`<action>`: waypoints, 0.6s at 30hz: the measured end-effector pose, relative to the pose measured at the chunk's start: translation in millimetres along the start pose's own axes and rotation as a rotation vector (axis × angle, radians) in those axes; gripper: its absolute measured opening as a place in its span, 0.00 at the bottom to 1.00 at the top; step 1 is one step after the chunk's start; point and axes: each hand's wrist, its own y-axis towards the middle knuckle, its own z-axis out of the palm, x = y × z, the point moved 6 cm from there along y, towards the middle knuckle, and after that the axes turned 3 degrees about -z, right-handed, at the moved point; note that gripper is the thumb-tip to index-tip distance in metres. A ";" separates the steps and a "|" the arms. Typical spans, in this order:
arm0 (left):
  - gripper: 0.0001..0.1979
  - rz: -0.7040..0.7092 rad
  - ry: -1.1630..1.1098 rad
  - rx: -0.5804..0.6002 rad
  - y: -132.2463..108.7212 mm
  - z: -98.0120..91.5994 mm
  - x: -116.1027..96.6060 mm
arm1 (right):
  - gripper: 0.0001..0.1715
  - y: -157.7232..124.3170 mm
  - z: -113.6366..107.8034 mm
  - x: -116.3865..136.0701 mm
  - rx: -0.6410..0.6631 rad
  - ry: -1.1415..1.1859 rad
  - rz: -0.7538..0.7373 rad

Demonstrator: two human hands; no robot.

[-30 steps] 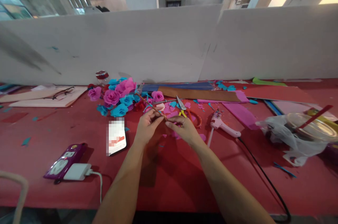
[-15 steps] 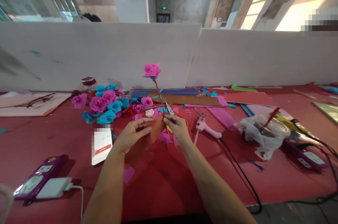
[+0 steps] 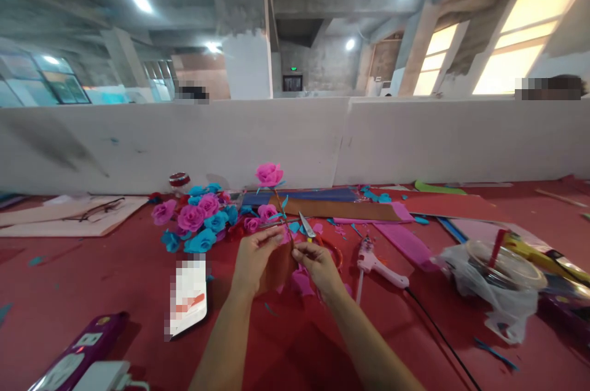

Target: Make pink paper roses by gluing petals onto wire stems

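Observation:
A pink paper rose (image 3: 269,174) stands up above my hands on a thin brown stem (image 3: 277,195) with small blue leaves, leaning a little left. My right hand (image 3: 321,265) pinches the stem's lower end between thumb and fingers. A strip of brown crepe paper (image 3: 279,271) runs from that spot, and my left hand (image 3: 252,260) grips it, fingertips close to the stem. Just behind the hands lie scissors (image 3: 307,225) with their blades pointing up-left. Pink paper scraps (image 3: 302,283) lie beneath the right hand.
Left of my hands are a pile of pink and blue paper flowers (image 3: 191,219), a phone (image 3: 190,299) and a purple power strip (image 3: 76,348). To the right, a pink glue gun (image 3: 382,268) trails a black cord, near a plastic cup (image 3: 504,262) in a bag. A white partition (image 3: 221,145) stands behind.
The head view has tilted up, so the table and hands sit lower in the picture. Both hands keep their hold on the stem and brown paper; the rose leans slightly more left.

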 end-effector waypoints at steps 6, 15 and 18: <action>0.15 -0.009 -0.087 0.018 -1.7 7.8 -1.7 | 0.16 0.6 5.0 -3.1 0.046 -0.029 -0.009; 0.11 0.056 -0.075 -0.097 8.1 3.5 -10.7 | 0.23 -1.5 12.4 -6.7 0.067 0.007 0.052; 0.12 0.034 -0.105 -0.133 11.8 -0.4 -15.1 | 0.26 -2.0 14.3 -6.8 0.101 -0.002 0.082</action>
